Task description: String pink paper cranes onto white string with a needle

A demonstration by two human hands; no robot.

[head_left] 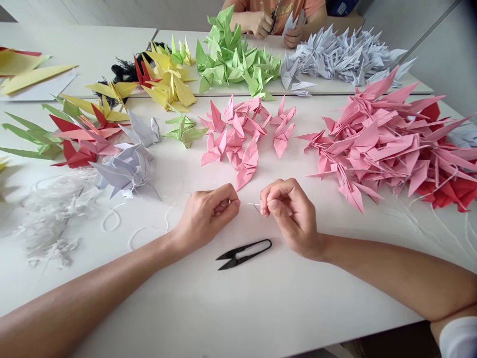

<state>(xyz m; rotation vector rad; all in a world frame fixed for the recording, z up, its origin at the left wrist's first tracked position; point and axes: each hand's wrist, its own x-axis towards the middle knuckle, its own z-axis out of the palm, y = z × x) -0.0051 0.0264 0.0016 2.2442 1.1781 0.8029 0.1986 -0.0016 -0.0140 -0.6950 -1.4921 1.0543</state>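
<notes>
Above the table, my left hand (pixel 210 213) is closed in a pinch, its fingertips turned toward the right hand; what lies between them is hidden. My right hand (pixel 292 216) pinches a thin needle (pixel 254 204) that points left into the small gap between the hands. Black thread snips (pixel 244 253) lie on the table just below both hands. Beyond my hands sits a loose group of pink paper cranes (pixel 234 141), the closest one just past my left fingertips. A white string (pixel 149 228) curls on the table beside my left wrist.
A big heap of pink cranes (pixel 387 139) covers the right, with red ones under it. Green cranes (pixel 234 59) and pale grey cranes (pixel 343 54) are piled behind. Tangled white string (pixel 55 214) lies left. Across the table, a person's hand (pixel 261 25) holds scissors.
</notes>
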